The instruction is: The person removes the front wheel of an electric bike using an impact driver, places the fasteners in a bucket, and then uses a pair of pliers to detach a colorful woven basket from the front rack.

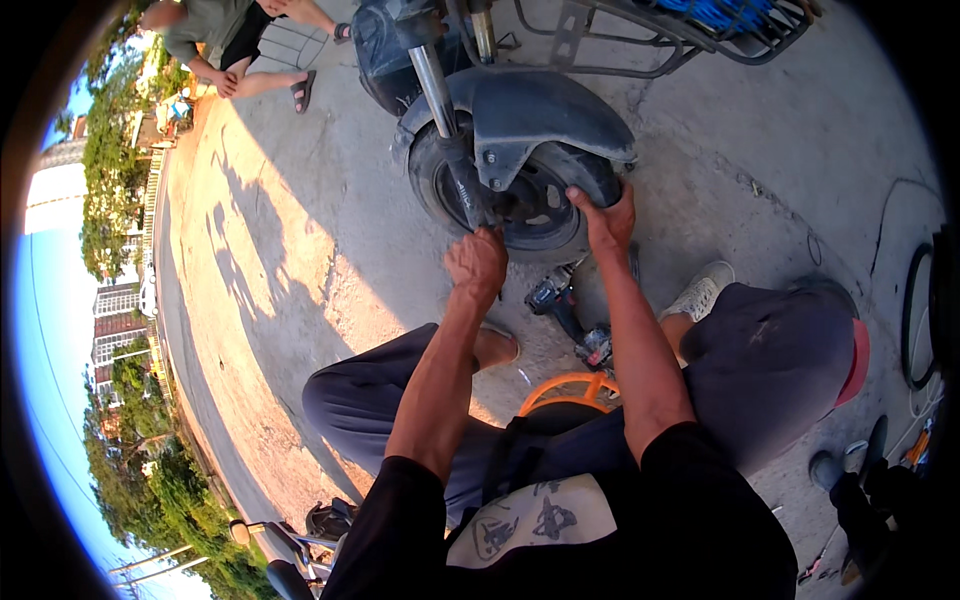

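In front of me stands a motorbike's front wheel under a dark grey mudguard. A silver and black fork leg runs down to its axle. My left hand is closed in a fist at the bottom of this fork leg, by the axle; whatever it grips is hidden. With the thumb on the sidewall and the fingers behind the tread, my right hand holds the tyre on its right side. A cordless power tool lies on the ground below the wheel, between my forearms.
An orange ring-shaped frame is between my legs. A metal rack with blue material juts out at the top right. A person sits at the upper left. A black hose-like loop and another person's shoe are at the right.
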